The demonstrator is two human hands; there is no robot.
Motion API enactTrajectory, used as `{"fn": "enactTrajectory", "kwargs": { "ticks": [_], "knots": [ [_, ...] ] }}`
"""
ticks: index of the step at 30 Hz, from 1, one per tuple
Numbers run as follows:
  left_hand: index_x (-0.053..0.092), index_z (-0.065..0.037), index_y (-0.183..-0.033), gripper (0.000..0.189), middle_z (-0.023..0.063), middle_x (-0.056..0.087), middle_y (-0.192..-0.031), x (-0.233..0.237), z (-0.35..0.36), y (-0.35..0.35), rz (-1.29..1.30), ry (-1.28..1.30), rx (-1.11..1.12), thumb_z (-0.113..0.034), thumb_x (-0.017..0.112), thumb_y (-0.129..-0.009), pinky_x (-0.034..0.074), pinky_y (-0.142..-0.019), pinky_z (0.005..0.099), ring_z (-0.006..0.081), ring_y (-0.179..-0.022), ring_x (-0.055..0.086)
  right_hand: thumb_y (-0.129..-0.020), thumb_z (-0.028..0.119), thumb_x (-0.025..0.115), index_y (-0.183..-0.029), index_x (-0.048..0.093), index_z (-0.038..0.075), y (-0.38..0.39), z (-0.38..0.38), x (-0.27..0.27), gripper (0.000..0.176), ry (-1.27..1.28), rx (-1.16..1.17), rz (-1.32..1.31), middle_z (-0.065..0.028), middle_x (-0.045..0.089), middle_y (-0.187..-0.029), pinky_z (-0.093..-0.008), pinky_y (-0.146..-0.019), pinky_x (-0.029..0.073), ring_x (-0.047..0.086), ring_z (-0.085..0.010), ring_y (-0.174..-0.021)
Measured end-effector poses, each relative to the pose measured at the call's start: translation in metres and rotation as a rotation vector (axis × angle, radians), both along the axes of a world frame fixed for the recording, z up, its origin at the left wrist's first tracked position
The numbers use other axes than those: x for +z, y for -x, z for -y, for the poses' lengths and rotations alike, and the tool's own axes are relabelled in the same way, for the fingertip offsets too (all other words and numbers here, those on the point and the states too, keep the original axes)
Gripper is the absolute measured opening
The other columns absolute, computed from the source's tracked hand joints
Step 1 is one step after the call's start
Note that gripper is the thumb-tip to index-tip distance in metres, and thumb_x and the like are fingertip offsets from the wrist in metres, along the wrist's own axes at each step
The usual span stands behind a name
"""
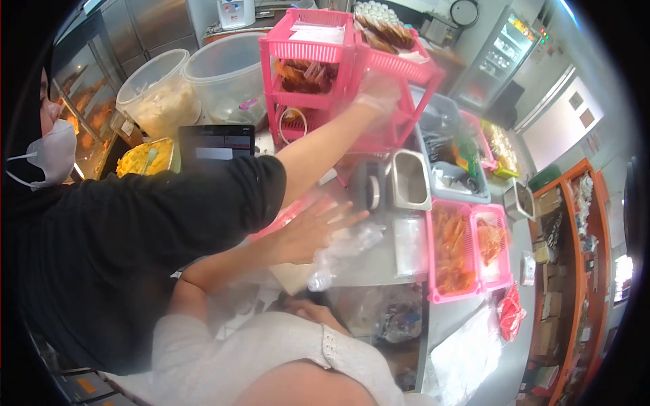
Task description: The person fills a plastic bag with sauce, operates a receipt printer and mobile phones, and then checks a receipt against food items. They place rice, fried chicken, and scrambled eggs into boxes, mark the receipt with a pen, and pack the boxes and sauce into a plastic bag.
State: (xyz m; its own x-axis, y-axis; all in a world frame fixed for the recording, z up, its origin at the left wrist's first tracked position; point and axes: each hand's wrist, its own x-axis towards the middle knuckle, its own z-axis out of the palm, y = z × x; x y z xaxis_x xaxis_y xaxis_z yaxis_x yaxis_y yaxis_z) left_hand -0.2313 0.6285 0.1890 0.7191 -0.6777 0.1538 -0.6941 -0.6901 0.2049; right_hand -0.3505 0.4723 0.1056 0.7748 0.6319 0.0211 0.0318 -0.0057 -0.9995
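Note:
My left hand [315, 230] reaches forward with its fingers spread, beside and partly over a crumpled clear plastic bag [345, 257]. Red-and-white plastic [291, 213] lies just behind it. Low in the view, my right hand [315, 313] shows only in part near the counter's edge, close to my light shirt; its fingers are mostly hidden. A tan piece of paper or card [292, 276] is between the two hands.
A co-worker in a black sleeve [169, 210] reaches across from the left, a gloved hand [380, 91] at the pink rack [308, 47]. Pink baskets [433, 294] of orange food, a metal container [409, 179], a dark tablet [217, 141] and clear tubs [227, 64] stand around.

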Motion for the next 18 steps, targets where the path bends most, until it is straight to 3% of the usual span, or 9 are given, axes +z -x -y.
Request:
{"fn": "enactTrajectory", "kwargs": {
  "ticks": [2, 5, 7, 8, 10, 12, 14, 16, 18],
  "knots": [
    [0.031, -0.025, -0.134, 0.069, -0.0014, 0.011, -0.145, 0.008, -0.002, 0.010, 0.012, -0.165, -0.145, -0.004, 0.052, -0.071, 0.009, -0.106, 0.0498, 0.0207, -0.131, 0.020, -0.084, 0.013, 0.052, -0.087, 0.059, -0.003, -0.018, 0.010, 0.021, 0.018, 0.196, 0.272, 0.105, -0.0160, 0.061, -0.077, -0.0365, -0.068, 0.045, 0.060, -0.0262, -0.076],
    [0.032, -0.024, -0.134, 0.070, -0.0011, 0.012, -0.145, 0.018, -0.018, 0.025, 0.007, -0.168, 0.013, -0.008, 0.055, -0.070, 0.008, -0.106, 0.0489, 0.0201, -0.132, 0.014, -0.073, 0.001, 0.064, -0.082, 0.060, -0.001, -0.041, 0.018, 0.016, 0.010, 0.165, -0.365, 0.221, -0.0101, 0.059, -0.068, -0.0274, -0.056, 0.045, 0.057, -0.0166, -0.061],
    [0.033, -0.027, -0.133, 0.057, 0.0030, 0.013, -0.144, 0.020, -0.022, 0.032, 0.115, -0.528, 0.144, -0.022, 0.049, -0.079, 0.005, -0.106, 0.0492, 0.0207, -0.133, 0.013, -0.064, 0.014, 0.074, -0.104, 0.052, 0.002, -0.071, 0.030, 0.016, 0.048, 0.153, -0.375, 0.370, -0.0146, 0.054, -0.097, -0.0322, -0.075, 0.043, 0.054, -0.0247, -0.085],
    [0.033, -0.027, -0.133, 0.057, 0.0030, 0.013, -0.144, 0.017, -0.023, 0.031, 0.119, -0.534, 0.136, -0.022, 0.049, -0.079, 0.005, -0.106, 0.0492, 0.0207, -0.133, 0.013, -0.060, 0.018, 0.077, -0.115, 0.048, 0.003, -0.090, 0.030, 0.015, 0.064, 0.101, -0.351, 0.494, -0.0165, 0.050, -0.111, -0.0341, -0.082, 0.041, 0.050, -0.0277, -0.095],
    [0.026, -0.021, -0.136, 0.053, 0.0072, 0.012, -0.144, 0.008, -0.023, 0.030, -0.113, -0.068, 0.050, -0.031, 0.040, -0.086, 0.005, -0.105, 0.0487, 0.0217, -0.133, 0.011, -0.059, 0.022, 0.077, -0.121, 0.041, 0.003, -0.118, 0.029, 0.019, 0.075, 0.143, -0.157, 0.546, -0.0170, 0.043, -0.119, -0.0359, -0.086, 0.037, 0.046, -0.0301, -0.102],
    [0.020, -0.013, -0.137, 0.054, 0.0098, 0.011, -0.144, -0.018, -0.029, 0.024, 0.001, -0.243, 0.054, -0.033, 0.036, -0.090, 0.009, -0.104, 0.0507, 0.0238, -0.133, 0.013, -0.058, 0.026, 0.077, -0.128, 0.034, 0.004, -0.143, 0.029, 0.020, 0.085, 0.189, 0.047, 0.595, -0.0175, 0.037, -0.128, -0.0377, -0.090, 0.034, 0.041, -0.0325, -0.109],
    [0.032, -0.007, -0.124, 0.044, 0.0139, 0.027, -0.127, 0.024, 0.039, -0.117, 0.204, -0.277, 0.126, -0.023, 0.041, -0.085, 0.025, -0.089, 0.0460, 0.0217, -0.113, 0.031, -0.066, 0.030, 0.070, -0.132, 0.028, 0.004, -0.164, 0.027, 0.015, 0.082, 0.102, 0.443, 0.433, -0.0178, 0.034, -0.132, -0.0377, -0.088, 0.036, 0.040, -0.0309, -0.112],
    [0.044, 0.000, -0.111, 0.034, 0.0180, 0.044, -0.110, 0.073, 0.064, -0.252, 0.392, -0.310, 0.215, -0.013, 0.045, -0.079, 0.041, -0.074, 0.0414, 0.0196, -0.094, 0.049, -0.070, 0.029, 0.066, -0.129, 0.033, 0.005, -0.186, 0.010, -0.009, 0.072, 0.042, 0.455, 0.233, -0.0167, 0.039, -0.128, -0.0368, -0.086, 0.038, 0.044, -0.0306, -0.108],
    [0.049, 0.003, -0.104, 0.030, 0.0201, 0.052, -0.101, 0.059, 0.052, -0.251, 0.478, -0.330, 0.276, -0.008, 0.047, -0.076, 0.049, -0.067, 0.0390, 0.0186, -0.085, 0.058, -0.074, 0.028, 0.061, -0.127, 0.038, 0.005, -0.197, -0.005, -0.014, 0.062, -0.016, 0.468, 0.039, -0.0156, 0.045, -0.124, -0.0359, -0.084, 0.039, 0.047, -0.0303, -0.105]
  ]
}}
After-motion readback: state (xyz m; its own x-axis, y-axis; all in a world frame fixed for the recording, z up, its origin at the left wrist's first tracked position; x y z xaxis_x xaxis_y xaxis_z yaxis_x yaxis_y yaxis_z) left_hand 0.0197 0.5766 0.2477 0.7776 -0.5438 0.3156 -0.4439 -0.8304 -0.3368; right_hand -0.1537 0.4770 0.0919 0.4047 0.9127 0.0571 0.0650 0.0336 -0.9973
